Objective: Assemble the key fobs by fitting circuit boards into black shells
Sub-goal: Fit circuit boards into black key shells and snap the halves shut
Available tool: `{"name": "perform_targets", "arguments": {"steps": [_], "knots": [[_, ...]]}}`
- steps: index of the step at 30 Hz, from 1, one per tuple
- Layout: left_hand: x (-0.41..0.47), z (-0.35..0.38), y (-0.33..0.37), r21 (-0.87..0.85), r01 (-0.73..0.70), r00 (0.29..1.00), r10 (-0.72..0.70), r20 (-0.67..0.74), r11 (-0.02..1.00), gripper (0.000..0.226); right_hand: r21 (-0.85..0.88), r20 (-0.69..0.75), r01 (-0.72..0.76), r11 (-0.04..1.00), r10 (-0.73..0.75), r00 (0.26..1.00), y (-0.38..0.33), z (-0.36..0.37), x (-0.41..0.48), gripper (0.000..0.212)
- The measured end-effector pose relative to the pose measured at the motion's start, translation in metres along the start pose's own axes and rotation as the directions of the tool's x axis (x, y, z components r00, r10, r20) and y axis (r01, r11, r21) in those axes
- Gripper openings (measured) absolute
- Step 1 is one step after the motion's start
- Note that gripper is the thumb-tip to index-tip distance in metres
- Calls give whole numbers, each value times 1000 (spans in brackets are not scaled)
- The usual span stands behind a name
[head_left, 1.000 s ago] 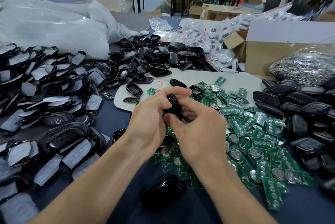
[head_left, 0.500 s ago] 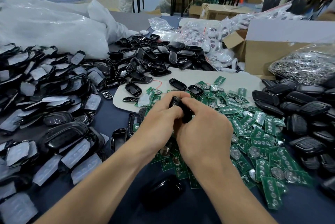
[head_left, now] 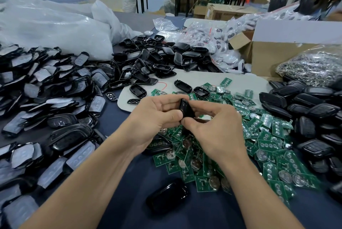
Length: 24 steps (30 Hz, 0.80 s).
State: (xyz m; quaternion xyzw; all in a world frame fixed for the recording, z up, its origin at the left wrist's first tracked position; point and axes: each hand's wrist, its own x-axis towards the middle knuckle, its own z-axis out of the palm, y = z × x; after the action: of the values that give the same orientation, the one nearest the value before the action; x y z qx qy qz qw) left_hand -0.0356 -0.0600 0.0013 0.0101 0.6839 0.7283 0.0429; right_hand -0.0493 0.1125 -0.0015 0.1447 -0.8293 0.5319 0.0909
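Note:
Both hands meet above the middle of the table around one black key fob shell [head_left: 185, 108], held on edge. My left hand [head_left: 155, 117] grips it from the left with thumb and curled fingers. From the right, my right hand [head_left: 216, 126] pinches it between thumb and fingers. A heap of green circuit boards [head_left: 266, 147] with coin cells spreads under and to the right of the hands. Whether a board sits inside the held shell is hidden.
Empty black shells [head_left: 157, 60] lie heaped behind the hands, film-covered parts [head_left: 46, 84] fill the left, and closed black fobs [head_left: 314, 113] pile at the right. One black fob [head_left: 167, 196] lies near the front edge. A cardboard box [head_left: 277, 56] and a bag of metal rings [head_left: 314, 65] stand back right.
Both hands have stayed together on the shell, turning it slightly and shifting a little up and right. The piles have not moved.

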Motion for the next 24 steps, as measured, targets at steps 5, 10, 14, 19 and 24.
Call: {"name": "perform_targets", "arguments": {"steps": [5,10,14,19,24], "knots": [[-1,0,0,-32,-15,1000,15,-13,999,40,-21,36,53,998,-52,998,3,-3,0,41],[-2,-1,0,14,10,1000,-10,21,1000,35,-85,67,90,992,-84,994,0,-6,0,41],[-4,7,-1,43,-1,990,7,-137,999,19,-197,61,117,973,-107,992,-5,2,-6,38],[1,11,-3,96,19,955,10,-296,995,22,-298,73,88,951,-69,995,-9,15,-10,44],[2,7,4,70,-14,938,37,-343,997,34,-136,28,-27,990,31,999,-7,14,-6,32]]}}
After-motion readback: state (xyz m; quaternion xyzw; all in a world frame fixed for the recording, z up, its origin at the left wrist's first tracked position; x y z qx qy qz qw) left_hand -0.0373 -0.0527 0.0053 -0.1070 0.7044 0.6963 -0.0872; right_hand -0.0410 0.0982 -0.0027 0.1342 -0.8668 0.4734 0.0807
